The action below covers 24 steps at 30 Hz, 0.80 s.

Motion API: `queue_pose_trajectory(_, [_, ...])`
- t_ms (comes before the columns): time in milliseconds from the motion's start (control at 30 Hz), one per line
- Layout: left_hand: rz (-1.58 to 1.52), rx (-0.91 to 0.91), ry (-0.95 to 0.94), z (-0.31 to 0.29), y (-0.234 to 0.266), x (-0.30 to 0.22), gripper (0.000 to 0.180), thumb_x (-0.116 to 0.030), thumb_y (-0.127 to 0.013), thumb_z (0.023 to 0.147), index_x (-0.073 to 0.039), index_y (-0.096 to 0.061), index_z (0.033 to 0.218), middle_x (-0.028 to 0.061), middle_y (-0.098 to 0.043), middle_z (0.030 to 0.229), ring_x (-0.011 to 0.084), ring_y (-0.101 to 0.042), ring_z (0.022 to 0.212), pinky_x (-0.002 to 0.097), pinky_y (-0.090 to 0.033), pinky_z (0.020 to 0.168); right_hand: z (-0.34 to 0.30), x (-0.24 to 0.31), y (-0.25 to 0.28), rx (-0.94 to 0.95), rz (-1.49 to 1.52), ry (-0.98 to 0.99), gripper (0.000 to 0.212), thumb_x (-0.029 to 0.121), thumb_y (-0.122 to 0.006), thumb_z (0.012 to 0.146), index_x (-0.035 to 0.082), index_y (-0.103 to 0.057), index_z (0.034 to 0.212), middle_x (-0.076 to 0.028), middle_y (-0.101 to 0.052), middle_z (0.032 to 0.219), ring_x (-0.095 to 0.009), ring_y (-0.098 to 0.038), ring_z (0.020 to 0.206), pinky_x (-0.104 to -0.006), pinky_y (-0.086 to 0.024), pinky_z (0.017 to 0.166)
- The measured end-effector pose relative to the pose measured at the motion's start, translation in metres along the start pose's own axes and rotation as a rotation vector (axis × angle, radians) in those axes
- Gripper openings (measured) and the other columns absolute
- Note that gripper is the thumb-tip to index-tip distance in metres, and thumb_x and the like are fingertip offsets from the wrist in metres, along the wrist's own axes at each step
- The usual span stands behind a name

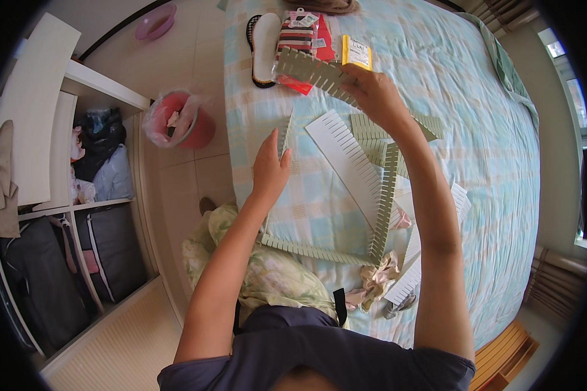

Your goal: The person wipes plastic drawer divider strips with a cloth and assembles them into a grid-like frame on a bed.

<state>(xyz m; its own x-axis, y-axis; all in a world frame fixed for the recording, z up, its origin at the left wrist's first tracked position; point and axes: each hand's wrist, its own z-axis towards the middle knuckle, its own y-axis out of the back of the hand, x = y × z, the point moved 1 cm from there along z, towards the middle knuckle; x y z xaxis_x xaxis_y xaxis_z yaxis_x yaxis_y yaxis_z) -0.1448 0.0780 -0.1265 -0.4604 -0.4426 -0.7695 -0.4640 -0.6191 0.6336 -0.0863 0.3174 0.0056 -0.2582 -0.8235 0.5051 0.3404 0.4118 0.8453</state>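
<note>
My right hand [374, 94] grips the end of a green slotted drawer-divider strip [313, 70], raised over the far part of the bed. Nearer and to the left, my left hand [270, 166] is closed on another divider strip [286, 133], seen nearly edge-on. Two green strips, a front one [313, 250] and a side one [386, 202], stand on edge and meet at a corner near me. A white slotted strip [346, 163] lies flat between my arms. More green strips [372, 127] lie under my right forearm, which hides part of them.
Insoles [265, 49], packaged socks [300, 39] and a yellow packet [357, 52] lie at the bed's far side. Crumpled cloths [378, 280] sit by my right elbow. On the floor at left stands a red lined bin [192, 124], beside an open cabinet [104, 85].
</note>
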Motion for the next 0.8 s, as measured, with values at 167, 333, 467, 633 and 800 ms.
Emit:
queue_pose_trajectory(167, [-0.139,-0.025,0.004,0.036,-0.026,0.0,0.045,-0.011,-0.058,0.09,0.002,-0.047,0.131,0.0229,-0.057,0.123,0.0368,-0.055,0.114,0.0396,-0.044,0.096,-0.028,-0.024,-0.023,0.199,-0.025,-0.074,0.027,0.017,-0.063,0.087,0.007,-0.06,0.112,-0.016,-0.068,0.086,-0.034,-0.065,0.078,-0.0404,-0.049,0.069])
queue_pose_trajectory(333, [-0.194,-0.052,-0.005,0.041,-0.041,0.011,0.04,-0.003,-0.053,0.09,0.002,-0.049,0.129,0.0238,-0.059,0.118,0.0386,-0.058,0.108,0.0399,-0.046,0.092,-0.03,-0.03,-0.039,0.218,0.021,-0.062,0.025,0.015,-0.064,0.086,0.007,-0.06,0.11,-0.015,-0.068,0.087,-0.034,-0.065,0.08,-0.0401,-0.05,0.071])
queue_pose_trajectory(467, [-0.206,-0.051,0.013,0.042,-0.038,0.006,0.039,0.003,-0.049,0.089,0.005,-0.049,0.128,0.0249,-0.059,0.116,0.0398,-0.057,0.106,0.0419,-0.047,0.09,-0.029,-0.03,-0.039,0.233,0.031,-0.066,0.025,0.012,-0.064,0.086,0.006,-0.059,0.11,-0.015,-0.068,0.087,-0.035,-0.065,0.081,-0.0407,-0.05,0.072])
queue_pose_trajectory(633, [-0.211,-0.07,0.02,0.041,-0.038,0.002,0.039,0.005,-0.047,0.088,0.005,-0.049,0.128,0.0253,-0.059,0.116,0.0408,-0.057,0.105,0.0423,-0.047,0.089,-0.03,-0.033,-0.039,0.245,-0.014,-0.036,0.024,0.013,-0.063,0.087,0.007,-0.06,0.11,-0.015,-0.068,0.086,-0.035,-0.065,0.079,-0.0413,-0.049,0.071])
queue_pose_trajectory(800, [-0.217,-0.089,0.036,0.042,-0.042,0.002,0.038,0.006,-0.046,0.089,0.003,-0.051,0.126,0.0255,-0.06,0.112,0.0408,-0.059,0.103,0.0419,-0.048,0.087,-0.029,-0.029,-0.037,0.267,-0.107,-0.025,0.023,0.015,-0.061,0.089,0.009,-0.06,0.11,-0.016,-0.067,0.084,-0.035,-0.064,0.076,-0.0423,-0.049,0.068])
